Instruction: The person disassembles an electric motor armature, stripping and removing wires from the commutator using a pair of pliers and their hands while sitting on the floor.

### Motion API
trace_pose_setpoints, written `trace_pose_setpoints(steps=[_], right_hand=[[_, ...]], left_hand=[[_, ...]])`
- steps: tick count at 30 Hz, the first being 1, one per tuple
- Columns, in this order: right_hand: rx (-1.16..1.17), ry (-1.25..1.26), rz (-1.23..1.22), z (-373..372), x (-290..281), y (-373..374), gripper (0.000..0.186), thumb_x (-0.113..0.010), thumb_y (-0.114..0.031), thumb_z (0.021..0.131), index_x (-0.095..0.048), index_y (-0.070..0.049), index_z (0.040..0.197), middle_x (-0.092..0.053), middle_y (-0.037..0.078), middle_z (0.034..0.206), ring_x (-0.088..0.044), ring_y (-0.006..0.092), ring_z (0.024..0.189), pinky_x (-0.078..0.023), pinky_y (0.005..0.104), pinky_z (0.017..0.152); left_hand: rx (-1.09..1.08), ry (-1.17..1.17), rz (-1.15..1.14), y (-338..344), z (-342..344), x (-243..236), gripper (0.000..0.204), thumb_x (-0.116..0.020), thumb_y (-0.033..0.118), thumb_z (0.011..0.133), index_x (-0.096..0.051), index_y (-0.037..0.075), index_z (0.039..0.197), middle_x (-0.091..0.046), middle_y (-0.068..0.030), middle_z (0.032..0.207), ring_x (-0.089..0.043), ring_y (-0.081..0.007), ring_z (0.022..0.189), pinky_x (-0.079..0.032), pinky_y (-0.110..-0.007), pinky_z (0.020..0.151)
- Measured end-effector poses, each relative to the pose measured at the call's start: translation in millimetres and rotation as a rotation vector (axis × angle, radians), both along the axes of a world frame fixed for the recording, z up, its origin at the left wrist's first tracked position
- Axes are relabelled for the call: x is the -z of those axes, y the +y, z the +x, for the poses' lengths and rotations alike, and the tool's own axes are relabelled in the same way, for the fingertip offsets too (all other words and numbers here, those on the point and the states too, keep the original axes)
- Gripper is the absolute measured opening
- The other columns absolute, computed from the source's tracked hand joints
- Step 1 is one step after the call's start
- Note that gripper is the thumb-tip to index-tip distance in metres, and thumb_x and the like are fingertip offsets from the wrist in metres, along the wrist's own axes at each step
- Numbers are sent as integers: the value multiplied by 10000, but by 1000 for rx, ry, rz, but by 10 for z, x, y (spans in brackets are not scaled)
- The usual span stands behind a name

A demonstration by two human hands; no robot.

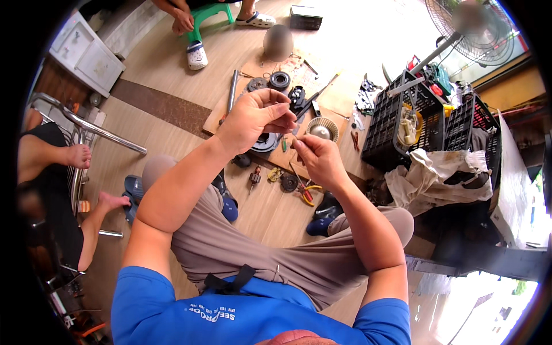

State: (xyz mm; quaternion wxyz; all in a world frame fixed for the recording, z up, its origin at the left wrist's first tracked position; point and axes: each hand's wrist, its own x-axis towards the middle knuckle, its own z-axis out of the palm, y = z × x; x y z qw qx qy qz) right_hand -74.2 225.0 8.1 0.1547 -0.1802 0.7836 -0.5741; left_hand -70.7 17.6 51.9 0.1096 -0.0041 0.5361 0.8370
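A pale wooden floor (167, 63) with a dark brown band runs under the scene, strewn with machine parts on a sheet of cardboard (333, 92). At far left a seated person's bare foot (77, 155) rests by a metal chair frame (86, 123). Further in, a metal rod (232, 89) lies on the cardboard's edge. The left hand (253, 118) is raised above the knees, its fingers pinched narrow together on something too small to identify. Just beside it, nearly touching, the right hand (319, 158) has its fingertips closed in the same tight pinch; what they grip cannot be told. Below the hands lie red-handled pliers (306, 192) and a small round part (288, 183). To the right stand 2 black plastic crates (397, 115), a crumpled cloth (431, 172), and a standing fan (471, 31).
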Motion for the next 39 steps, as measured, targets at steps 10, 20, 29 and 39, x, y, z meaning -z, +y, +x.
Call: trace_pose_setpoints(steps=[10,20,29,39], right_hand=[[-100,30,171,37,-137,116,196,-603,-159,968,-670,20,929,-512,-46,640,-460,38,610,-404,227,555],[-179,105,-43,94,-166,60,271,-633,-166,928,-629,12,1132,-634,105,843,-593,164,769,-496,305,722],[-91,-81,-237,117,-277,-79,171,-508,-102,1013,-641,-8,1065,-416,-78,667,-346,14,590,-289,208,499],[-151,-95,-178,155,-346,-119,189,-510,-102,1015,-660,-13,1087,-394,-83,632,-326,8,557,-284,198,487]], left_hand=[[-50,36,214,-238,-72,-33,171,-525,191,1006,-622,52,1035,-710,-109,937,-713,-223,865,-603,-386,775],[-19,79,235,4,-6,99,159,-573,153,977,-660,38,1044,-691,-88,936,-700,-227,881,-584,-363,776],[4,69,283,-33,12,20,232,-524,211,1005,-627,32,1112,-688,-74,906,-701,-227,858,-578,-357,782],[-170,137,153,-57,17,96,196,-554,214,992,-623,50,1077,-690,-76,904,-695,-217,836,-566,-342,749]])
